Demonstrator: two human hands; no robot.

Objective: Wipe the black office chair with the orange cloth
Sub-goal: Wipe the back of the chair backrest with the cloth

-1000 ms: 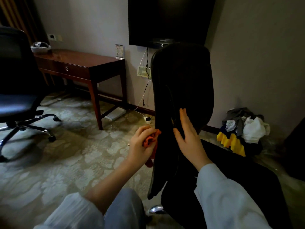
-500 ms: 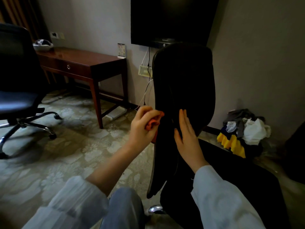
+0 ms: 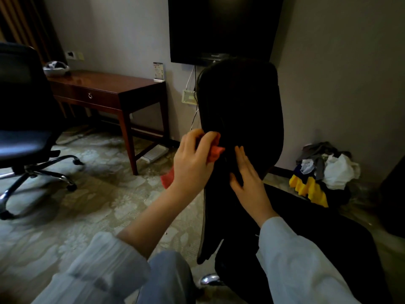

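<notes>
Wiping contact: orange cloth (image 3: 213, 150) bunched against the left edge of the black office chair (image 3: 245, 110) backrest, about halfway up.
Cloth shape: one corner pokes out toward the right hand; another piece hangs below the left wrist.
Left hand (image 3: 192, 163): fingers curled tight round the cloth, gripping it, back of the hand to the camera.
Right hand (image 3: 247, 181): flat on the backrest just right of the cloth, fingers straight and together, thumb spread, holding nothing.
Gap between hands: cloth corner is very near the right fingertips; cannot tell if they touch.
Chair: centre-right of the view, backrest upright, seat low under the right forearm, too dark for surface detail.
Chair base: a shiny metal bit (image 3: 208, 279) shows at the bottom, under the seat.
Sleeves: pale; left one pushed up with the forearm bare, right one down to the wrist.
Knee (image 3: 166, 277): grey-blue trousers, bottom centre.
Floor (image 3: 87, 194): patterned carpet.
Second chair (image 3: 22, 119): dark swivel chair far left, well apart.
Tabletop (image 3: 105, 82): reddish wood desk by the wall, carrying a bowl (image 3: 55, 68) at its far left and a small card stand (image 3: 158, 71) at its right.
TV (image 3: 223, 27): on the wall, above and behind the backrest.
Clothes pile (image 3: 324, 172): on the floor by the right wall, grey, white and yellow.
</notes>
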